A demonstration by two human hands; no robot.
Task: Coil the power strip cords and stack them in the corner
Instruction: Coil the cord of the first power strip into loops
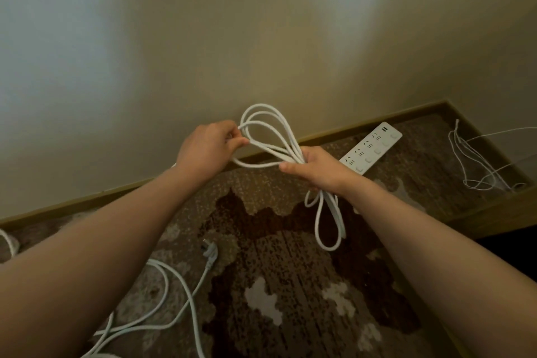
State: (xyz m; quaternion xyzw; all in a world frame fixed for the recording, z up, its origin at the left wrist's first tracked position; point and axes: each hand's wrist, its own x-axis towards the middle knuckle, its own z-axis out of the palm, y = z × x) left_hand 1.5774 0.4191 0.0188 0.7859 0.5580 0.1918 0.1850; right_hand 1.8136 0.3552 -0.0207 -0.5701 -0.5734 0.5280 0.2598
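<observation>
Your right hand (pixel 321 171) is gripping the coiled white cord (pixel 274 136) at its middle, while your left hand (pixel 207 148) is pinching one loop beside it. The power strip (pixel 372 150) is lying on the carpet (pixel 290 285) near the wall (pixel 203 38), just behind your right hand.

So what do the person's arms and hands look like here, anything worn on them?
Both arms are bare along all that shows, with no sleeves in view. The left hand and right hand are bare too: no gloves, and no rings, watch or wristband visible on the parts facing the camera. The undersides of the wrists are hidden, so anything worn there cannot be told.
</observation>
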